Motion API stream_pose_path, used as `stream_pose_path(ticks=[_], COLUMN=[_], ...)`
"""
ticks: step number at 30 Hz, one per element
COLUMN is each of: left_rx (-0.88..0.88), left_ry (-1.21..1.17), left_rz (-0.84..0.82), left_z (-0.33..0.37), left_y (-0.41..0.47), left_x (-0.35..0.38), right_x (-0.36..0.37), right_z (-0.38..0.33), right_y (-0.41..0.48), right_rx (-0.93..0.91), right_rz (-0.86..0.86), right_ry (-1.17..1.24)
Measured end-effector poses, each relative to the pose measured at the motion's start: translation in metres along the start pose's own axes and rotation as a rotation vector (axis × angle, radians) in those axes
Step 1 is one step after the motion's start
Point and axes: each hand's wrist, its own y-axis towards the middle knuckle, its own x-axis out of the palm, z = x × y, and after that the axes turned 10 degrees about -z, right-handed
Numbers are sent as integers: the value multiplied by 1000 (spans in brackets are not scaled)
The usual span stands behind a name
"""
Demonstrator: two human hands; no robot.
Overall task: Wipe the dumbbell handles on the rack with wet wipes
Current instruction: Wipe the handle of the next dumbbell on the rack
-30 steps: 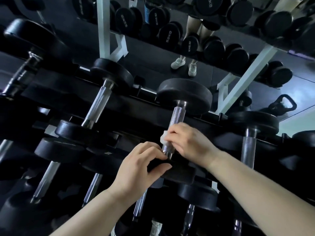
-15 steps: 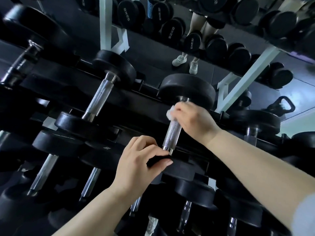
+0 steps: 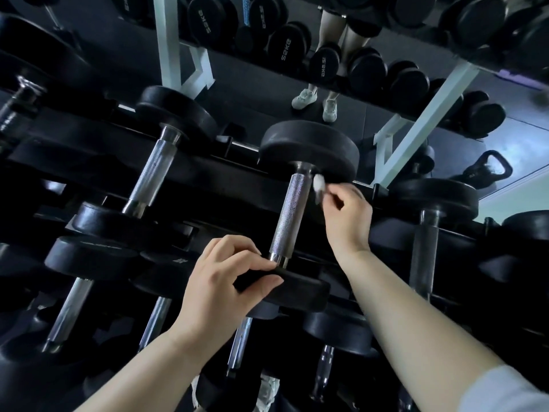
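A black dumbbell lies on the rack (image 3: 208,179) in the middle, its knurled chrome handle (image 3: 289,215) bare from end to end. My left hand (image 3: 219,281) grips the rim of its near weight head (image 3: 297,288). My right hand (image 3: 346,215) is just right of the handle's far end and pinches a small white wet wipe (image 3: 318,185). The wipe hangs beside the handle, under the far weight head (image 3: 309,147), apart from the metal.
Other dumbbells lie on the rack on both sides, with chrome handles at the left (image 3: 153,171) and right (image 3: 426,248). A mirror behind shows a white-framed rack of dumbbells, a kettlebell (image 3: 487,168) and a person's legs and white shoes (image 3: 315,102).
My right hand slid the wipe up the handle from its near end to its far end, then came off to the right. My left hand stayed on the near weight head.
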Motion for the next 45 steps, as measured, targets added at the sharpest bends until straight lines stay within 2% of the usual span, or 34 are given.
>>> stream_pose_path(ticks=[2, 4, 6, 8, 11, 13, 17, 22, 25, 28, 30, 32, 34, 37, 39, 42, 43, 45], left_rx=[3, 2, -2, -9, -17, -17, 3, 12, 2, -1, 5, 10, 4, -6, -8, -5, -5, -8], left_ry=[-4, -10, -10, -8, -18, -14, 5, 7, -7, -6, 3, 4, -5, -12, -13, -2, -3, -4], left_rz=[-9, -16, -15, -10, -3, -3, 2, 14, 25, 32, 36, 35, 35, 38, 34, 31, 33, 41], left_z=[0, 0, 0, 0, 1, 1, 1, 0, -1, 0, 1, 1, 0, 0, 0, 0, 0, 1], left_y=[0, 0, 1, 1, 1, 1, 1, 1, 0, -1, 0, 0, 0, -2, -2, -1, -1, -2], left_x=[-1, -1, -1, -1, 0, -1, -1, 0, 0, 1, 1, 1, 0, 2, 2, 1, 1, 2], right_x=[5, 11, 12, 11, 17, 22, 10, -7, -7, -5, -9, -18, -20, -14, -12, -21, -23, -20], right_z=[-11, -20, -25, -25, -25, -28, -24, -19, -20, -18, -11, -7, -5, -3, 1, 10, 13, 17], right_y=[2, 5, 7, 8, 8, 5, 1, -17, -2, -1, -15, -23, -10, 12, 0, -24, -22, -7], right_rx=[57, 47, -61, -246, -534, -659, -831, -932, -941, -839, -799, -859, -932, -852, -871, -1000, -1025, -991], right_rz=[83, 91, 88, 52, -153, -280, -439, -789, -701, -598, -708, -826, -715, -452, -483, -683, -667, -505], right_ry=[99, 116, 25, -111, -276, -371, -368, -291, -333, -251, -212, -190, -255, -270, -208, -220, -261, -316])
